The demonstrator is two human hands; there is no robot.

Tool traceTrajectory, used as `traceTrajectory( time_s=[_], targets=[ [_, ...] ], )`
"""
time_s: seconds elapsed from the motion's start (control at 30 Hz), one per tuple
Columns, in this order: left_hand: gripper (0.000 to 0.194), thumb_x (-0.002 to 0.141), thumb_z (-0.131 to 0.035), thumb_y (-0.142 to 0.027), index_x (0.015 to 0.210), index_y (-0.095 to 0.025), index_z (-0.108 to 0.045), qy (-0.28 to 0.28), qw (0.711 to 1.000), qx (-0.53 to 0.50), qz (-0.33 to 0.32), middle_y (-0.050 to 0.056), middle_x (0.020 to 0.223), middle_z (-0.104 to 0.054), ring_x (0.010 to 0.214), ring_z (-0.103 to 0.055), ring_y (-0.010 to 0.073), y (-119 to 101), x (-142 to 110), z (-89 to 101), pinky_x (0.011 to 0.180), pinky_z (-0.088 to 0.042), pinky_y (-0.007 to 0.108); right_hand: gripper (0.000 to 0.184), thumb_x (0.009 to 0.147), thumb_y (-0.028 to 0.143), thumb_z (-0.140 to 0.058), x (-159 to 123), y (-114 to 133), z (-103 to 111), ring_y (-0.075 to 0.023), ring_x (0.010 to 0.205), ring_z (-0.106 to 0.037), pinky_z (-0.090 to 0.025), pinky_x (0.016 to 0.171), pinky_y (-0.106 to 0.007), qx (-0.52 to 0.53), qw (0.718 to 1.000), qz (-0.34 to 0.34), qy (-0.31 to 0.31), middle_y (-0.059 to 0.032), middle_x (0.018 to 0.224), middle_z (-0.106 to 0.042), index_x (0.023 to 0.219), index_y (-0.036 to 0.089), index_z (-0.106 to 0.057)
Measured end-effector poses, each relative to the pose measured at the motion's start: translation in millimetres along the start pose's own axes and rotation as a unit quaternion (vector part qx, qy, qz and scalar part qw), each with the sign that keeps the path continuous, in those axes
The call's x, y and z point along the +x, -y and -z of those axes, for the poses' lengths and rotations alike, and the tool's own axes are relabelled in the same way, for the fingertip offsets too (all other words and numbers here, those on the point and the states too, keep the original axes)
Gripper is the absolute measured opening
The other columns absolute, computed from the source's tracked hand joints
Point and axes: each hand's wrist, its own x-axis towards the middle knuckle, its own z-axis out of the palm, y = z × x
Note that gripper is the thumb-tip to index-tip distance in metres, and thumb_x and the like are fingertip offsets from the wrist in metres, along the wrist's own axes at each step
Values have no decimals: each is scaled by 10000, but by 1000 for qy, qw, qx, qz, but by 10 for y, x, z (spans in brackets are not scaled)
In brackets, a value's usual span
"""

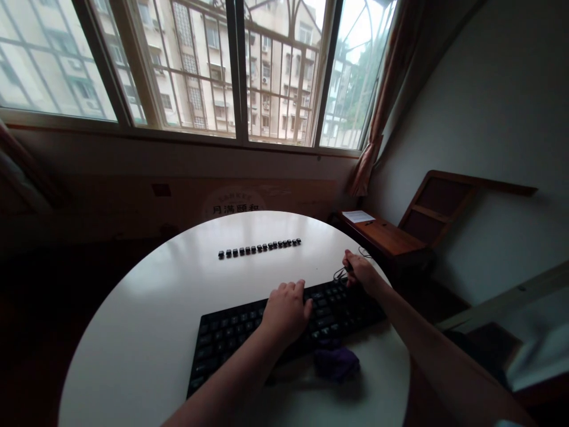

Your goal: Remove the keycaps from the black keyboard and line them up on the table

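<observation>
Several keycaps [253,249] off and lined up, others seated.
Left hand [285,309] rests unclenched on keyboard [329,311]; right hand [363,274] pinches dark object [349,268].

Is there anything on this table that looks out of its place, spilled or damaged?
Yes: a row of small black pieces, seemingly keycaps, lies on the white table beyond the keyboard, though keycaps normally sit on one. Nothing looks spilled; whether the keyboard is damaged, I cannot tell.

The left hand [287,308] is held palm-down, fingers spread — the right [361,273] is raised, its fingers pinched together.
</observation>
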Motion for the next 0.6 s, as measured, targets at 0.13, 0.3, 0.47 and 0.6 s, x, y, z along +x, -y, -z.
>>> traceTrajectory(
  time_s=[0.13, 0.3, 0.47, 0.6],
  targets=[
    [421, 904, -500, -343, 1264, -134, -564, 5, 1000, 9, 4, 155, 1105, -666, 1045, -576, 320, -9, 10, -1, 880, -457, 434, 418, 897, 573, -402, 78, 36, -12, -65, 319, -309, -422, 338, -224, -27, 1000, -14, 7, 89, 476, -311, 687, 212, -414],
    [416, 912, -503, -336, 1266, -125, -562, 11, 1000, 16, 8, 156, 1099, -666, 1049, -574, 322, -12, 24, -4, 878, -457, 435, 445, 913, 569, -374, 62, -14, -38, -100, 317, -320, -336, 328, -236, -79, 997, 10, 13, 76, 410, -284, 641, 220, -419],
    [374, 921, -492, -343, 1235, -157, -574, 19, 999, 24, 12, 135, 1091, -669, 1043, -572, 307, -17, 26, 3, 872, -458, 422, 480, 907, 579, -423, -183, -118, -126, -127, 475, -446, -364, 466, -252, -130, 982, 131, -32, 5, 518, -464, 623, 197, -486],
    [386, 924, -486, -355, 1248, -164, -572, 31, 999, 35, 18, 124, 1111, -668, 1055, -566, 299, -28, 23, 10, 883, -459, 408, 532, 912, 620, -397, -253, -201, -169, -132, 485, -470, -371, 474, -253, -137, 966, 201, -84, -10, 532, -502, 620, 189, -506]
  ],
)
